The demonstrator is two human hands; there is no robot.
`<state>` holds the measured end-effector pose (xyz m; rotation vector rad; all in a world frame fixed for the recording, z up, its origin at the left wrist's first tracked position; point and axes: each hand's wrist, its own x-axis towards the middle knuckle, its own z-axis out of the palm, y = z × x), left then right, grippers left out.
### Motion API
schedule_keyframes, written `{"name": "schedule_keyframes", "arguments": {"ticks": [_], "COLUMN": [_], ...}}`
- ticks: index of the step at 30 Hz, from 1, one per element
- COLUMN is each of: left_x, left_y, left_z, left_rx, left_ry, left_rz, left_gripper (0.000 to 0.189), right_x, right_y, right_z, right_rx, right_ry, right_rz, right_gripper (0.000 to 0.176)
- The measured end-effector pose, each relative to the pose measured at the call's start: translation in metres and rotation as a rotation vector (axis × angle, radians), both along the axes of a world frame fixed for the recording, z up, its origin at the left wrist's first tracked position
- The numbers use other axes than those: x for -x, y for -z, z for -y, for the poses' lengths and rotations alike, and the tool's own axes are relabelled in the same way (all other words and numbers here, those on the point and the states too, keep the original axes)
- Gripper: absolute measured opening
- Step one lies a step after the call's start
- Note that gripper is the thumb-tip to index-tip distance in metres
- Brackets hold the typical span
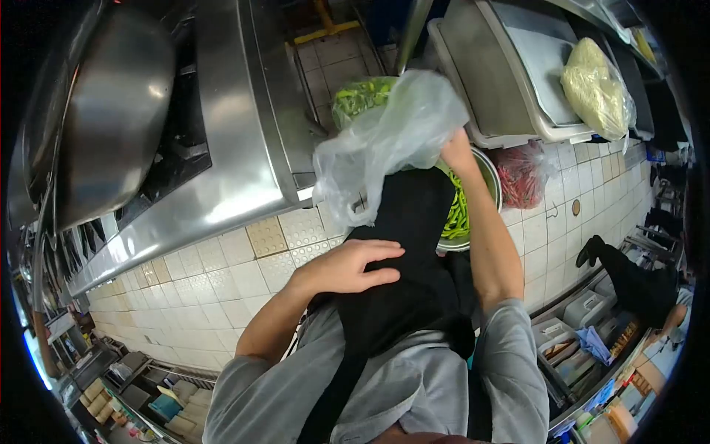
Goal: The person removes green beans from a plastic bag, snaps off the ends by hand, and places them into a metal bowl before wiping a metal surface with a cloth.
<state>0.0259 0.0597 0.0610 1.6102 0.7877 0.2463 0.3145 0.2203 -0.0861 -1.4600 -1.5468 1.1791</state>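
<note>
My right hand [457, 152] is closed on the edge of a clear plastic bag [414, 111], which hangs crumpled out to the left over my black apron. My left hand [355, 265] lies on the apron [410, 222], fingers apart, holding nothing. Under my right forearm stands a metal bowl [494, 177] with green peppers [458, 211] in it, partly hidden by the apron and arm. Behind the clear bag is another bag of green vegetables [362, 100], its lower part covered.
A bag of red peppers [521, 176] sits on the tiled floor [281, 277] beside the bowl. To the right, a bag of pale yellow food [595, 85] rests on stacked containers [510, 74]. A steel stove counter [244, 148] with a large wok [115, 111] stands left. Another person's leg [629, 277] is at right.
</note>
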Motion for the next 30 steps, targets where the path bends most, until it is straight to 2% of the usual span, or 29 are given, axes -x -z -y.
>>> {"name": "schedule_keyframes", "arguments": {"ticks": [2,4,6,9,10,11,12,13,15,16,18,19,21,22,23,24,25,26,27,28,30], "left_x": [-0.013,-0.032,-0.049,-0.050,-0.055,-0.062,-0.068,-0.074,-0.087,-0.086,-0.077,-0.076,-0.078,-0.082,-0.081,-0.080,-0.078,-0.076,-0.066,-0.064,-0.062], "left_y": [-0.004,-0.012,-0.003,0.004,0.013,0.028,0.043,0.055,0.061,0.063,0.041,0.041,0.009,-0.007,-0.019,-0.037,-0.042,-0.048,-0.055,-0.071,-0.041], "left_z": [-0.025,-0.056,-0.075,-0.119,-0.128,-0.137,-0.145,-0.153,-0.167,-0.171,-0.169,-0.162,-0.132,-0.108,-0.082,-0.065,-0.050,-0.043,-0.041,-0.054,-0.069], "left_rx": [0.130,0.128,-0.370,-0.771,-0.767,-0.828,-0.886,-0.888,-0.775,-0.778,-0.202,-0.248,-0.644,-0.845,-0.868,-0.656,-0.564,-0.287,-0.189,-0.176,-0.420], "left_ry": [-0.017,-0.100,-0.597,-0.726,-0.721,-0.744,-0.764,-0.762,-1.119,-1.109,-0.938,-0.810,-0.459,-0.378,-0.248,0.006,0.240,0.450,0.546,0.586,0.014], "left_rz": [0.044,-0.139,-0.075,-0.250,-0.250,-0.422,-0.595,-0.596,-0.449,-0.443,-0.233,-0.235,-0.260,-0.209,-0.284,-0.352,-0.360,-0.340,-0.264,-0.269,-0.179], "left_gripper": [0.047,0.035,0.018,0.048,0.048,0.059,0.070,0.070,0.085,0.085,0.075,0.043,0.014,0.006,0.010,0.010,0.014,0.019,0.025,0.028,0.033], "right_x": [-0.001,-0.007,-0.010,-0.015,-0.010,-0.006,-0.007,-0.008,-0.007,-0.009,-0.011,-0.016,-0.023,-0.026,-0.029,-0.033,-0.040,-0.044,-0.044,-0.047,-0.046], "right_y": [0.006,0.012,0.006,-0.005,-0.016,-0.025,-0.019,-0.010,-0.017,-0.021,-0.024,-0.021,-0.022,-0.025,-0.030,-0.024,-0.012,-0.006,0.001,0.010,0.019], "right_z": [0.003,0.011,0.020,0.028,0.032,0.034,0.034,0.033,0.032,0.037,0.054,0.060,0.072,0.080,0.088,0.099,0.107,0.117,0.127,0.138,0.157], "right_rx": [-0.053,-0.143,-0.146,-0.085,-0.055,-0.028,-0.027,-0.125,-0.227,-0.211,-0.180,-0.138,-0.096,-0.175,-0.260,-0.211,-0.271,-0.287,-0.225,-0.249,-0.136], "right_ry": [0.057,0.022,0.095,0.137,0.134,0.128,0.128,0.092,0.070,0.086,0.101,0.116,0.131,0.125,0.119,0.143,0.118,0.116,0.141,0.124,0.242], "right_rz": [-0.014,0.027,0.082,0.127,0.060,-0.009,-0.011,0.058,0.123,0.109,0.091,0.068,0.044,0.111,0.178,0.083,0.098,0.115,0.138,0.170,-0.007], "right_gripper": [0.043,0.042,0.048,0.055,0.058,0.061,0.061,0.062,0.063,0.061,0.060,0.061,0.061,0.059,0.057,0.054,0.053,0.050,0.048,0.050,0.050]}}
